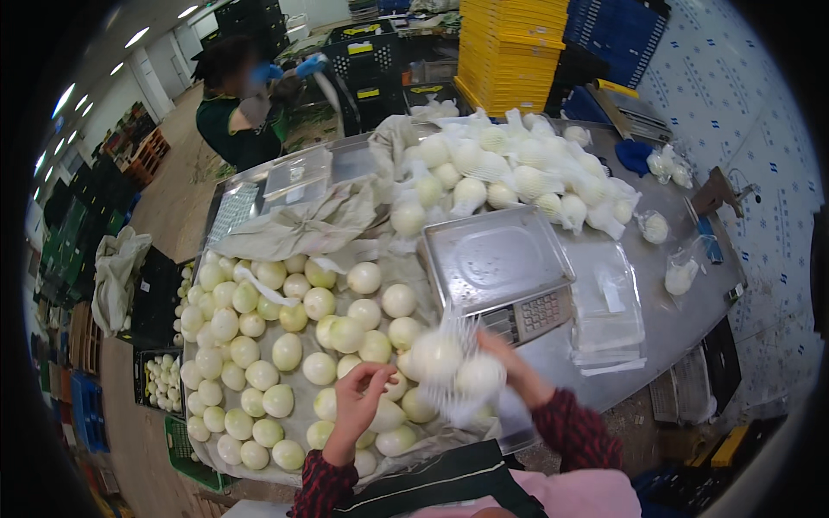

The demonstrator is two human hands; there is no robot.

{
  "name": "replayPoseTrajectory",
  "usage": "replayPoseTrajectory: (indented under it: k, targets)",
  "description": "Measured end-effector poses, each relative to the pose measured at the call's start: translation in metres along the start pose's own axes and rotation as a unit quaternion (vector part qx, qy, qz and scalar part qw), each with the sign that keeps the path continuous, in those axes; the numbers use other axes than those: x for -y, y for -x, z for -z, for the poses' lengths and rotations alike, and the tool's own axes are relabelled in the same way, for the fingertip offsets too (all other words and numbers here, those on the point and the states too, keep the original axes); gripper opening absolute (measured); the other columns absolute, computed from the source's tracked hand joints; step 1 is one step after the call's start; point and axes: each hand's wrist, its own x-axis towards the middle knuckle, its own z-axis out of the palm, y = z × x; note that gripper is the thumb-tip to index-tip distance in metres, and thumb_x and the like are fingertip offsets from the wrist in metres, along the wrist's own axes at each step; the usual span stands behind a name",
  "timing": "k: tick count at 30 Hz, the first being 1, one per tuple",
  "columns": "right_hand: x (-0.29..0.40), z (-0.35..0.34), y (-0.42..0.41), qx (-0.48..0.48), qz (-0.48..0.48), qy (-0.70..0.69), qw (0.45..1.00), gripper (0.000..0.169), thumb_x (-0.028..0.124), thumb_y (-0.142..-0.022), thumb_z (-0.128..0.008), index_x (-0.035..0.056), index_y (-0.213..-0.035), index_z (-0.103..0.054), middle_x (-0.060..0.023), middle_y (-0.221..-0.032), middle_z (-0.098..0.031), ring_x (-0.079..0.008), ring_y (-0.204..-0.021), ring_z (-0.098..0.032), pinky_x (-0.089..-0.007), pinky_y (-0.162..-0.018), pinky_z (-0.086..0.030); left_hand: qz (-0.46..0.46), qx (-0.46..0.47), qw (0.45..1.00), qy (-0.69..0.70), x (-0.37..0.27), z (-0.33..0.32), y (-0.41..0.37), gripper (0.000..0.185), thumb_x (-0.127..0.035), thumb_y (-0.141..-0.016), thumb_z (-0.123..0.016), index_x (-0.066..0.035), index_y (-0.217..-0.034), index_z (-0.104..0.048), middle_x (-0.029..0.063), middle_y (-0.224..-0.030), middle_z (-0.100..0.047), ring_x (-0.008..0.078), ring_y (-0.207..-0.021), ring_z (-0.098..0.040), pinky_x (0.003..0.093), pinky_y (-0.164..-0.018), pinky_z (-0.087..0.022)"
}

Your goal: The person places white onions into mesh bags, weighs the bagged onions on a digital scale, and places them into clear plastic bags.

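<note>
My right hand grips a white mesh net sleeve that hangs over the near edge of the onion pile. Inside the blurred net are peeled white onions, at least two of them. Just left of it, my left hand has curled fingers, thumb close to the fingertips; whether anything thin is pinched there I cannot tell. Many loose peeled onions lie on a grey cloth under and left of my hands. Beyond my right hand stands a digital scale with a bare metal pan.
Netted onions are heaped behind the scale. Clear plastic bags lie flat on the metal table to its right. Yellow crates are stacked at the back. A co-worker with blue gloves stands at the far left. Crumpled cloth borders the pile.
</note>
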Motion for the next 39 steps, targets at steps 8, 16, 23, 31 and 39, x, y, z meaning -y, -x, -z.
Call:
replayPoseTrajectory:
  k: [8,16,23,31,39]
  targets:
    - [0.131,0.252,-0.147,-0.011,0.202,0.478,0.855,0.044,0.035,-0.098,-0.051,-0.0016,-0.121,-0.057,-0.0075,-0.107,-0.066,-0.0163,-0.09,-0.066,-0.0302,-0.08,-0.052,0.08,0.02,0.995,0.056,0.019,-0.081,0.037,0.017,-0.013,-0.095,-0.056,0.002,-0.093,-0.062,0.0101,-0.09,-0.069,0.0133,-0.076,-0.067,0.0221,-0.063,-0.049]
    - [0.181,0.211,-0.13,-0.106,0.217,0.531,0.812,0.068,0.044,-0.085,-0.067,-0.0024,-0.131,-0.049,-0.0187,-0.129,-0.054,-0.0276,-0.113,-0.056,-0.0368,-0.095,-0.044,0.129,-0.058,0.989,0.037,0.019,-0.102,0.068,0.018,-0.013,-0.096,-0.056,0.003,-0.1,-0.063,0.011,-0.091,-0.069,0.0143,-0.076,-0.067,0.0232,-0.065,-0.051]
    - [0.293,0.276,-0.041,-0.251,0.266,0.456,0.811,0.065,0.044,-0.084,-0.069,-0.008,-0.121,-0.056,-0.0245,-0.115,-0.062,-0.0266,-0.106,-0.062,-0.0347,-0.088,-0.048,0.133,-0.155,0.979,0.017,0.016,-0.091,0.107,0.02,-0.014,-0.096,-0.055,0.004,-0.102,-0.063,0.0115,-0.09,-0.07,0.0157,-0.076,-0.067,0.0246,-0.066,-0.051]
    - [0.232,0.195,-0.054,-0.195,0.248,0.666,0.676,0.112,0.055,-0.069,-0.076,-0.0012,-0.147,-0.02,-0.0227,-0.143,-0.039,-0.0341,-0.132,-0.04,-0.0388,-0.107,-0.034,0.136,-0.078,0.985,0.07,0.048,-0.121,0.068,0.019,-0.013,-0.096,-0.056,0.003,-0.103,-0.062,0.012,-0.091,-0.069,0.0145,-0.076,-0.067,0.0234,-0.065,-0.05]
    - [0.16,0.143,-0.11,-0.082,0.159,0.694,0.697,0.098,0.045,-0.064,-0.081,0.0097,-0.143,-0.034,-0.024,-0.13,-0.05,-0.042,-0.104,-0.06,-0.0479,-0.088,-0.048,0.135,-0.034,0.99,-0.003,0.03,-0.194,0.06,0.018,-0.014,-0.095,-0.057,0.003,-0.1,-0.063,0.0096,-0.09,-0.069,0.0141,-0.078,-0.067,0.0237,-0.066,-0.049]
